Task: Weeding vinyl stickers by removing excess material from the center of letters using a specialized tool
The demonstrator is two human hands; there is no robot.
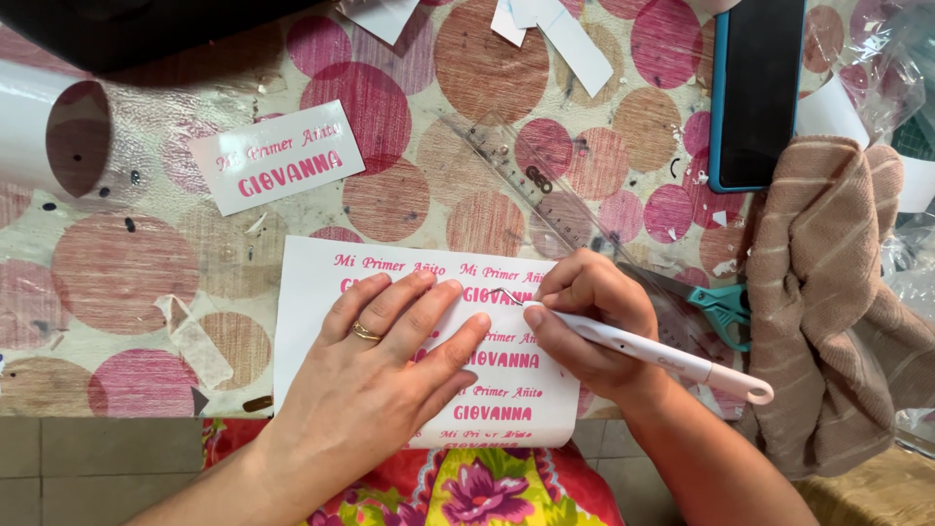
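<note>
At the lower middle of the frame, the left hand point(390, 365), fingers spread, presses the white sticker sheet point(321, 292) flat on the table point(127, 263); right hand point(589, 317) fingers pinch a hooked weeding tool point(643, 349), picking at pink lettering.

glossy white sheet point(321, 282), ribbed cloth towel point(828, 292)

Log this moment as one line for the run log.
left hand: flat on white sticker sheet | right hand: holds white hook tool, tip on pink lettering | nearby: teal scissors, clear ruler, phone
</note>
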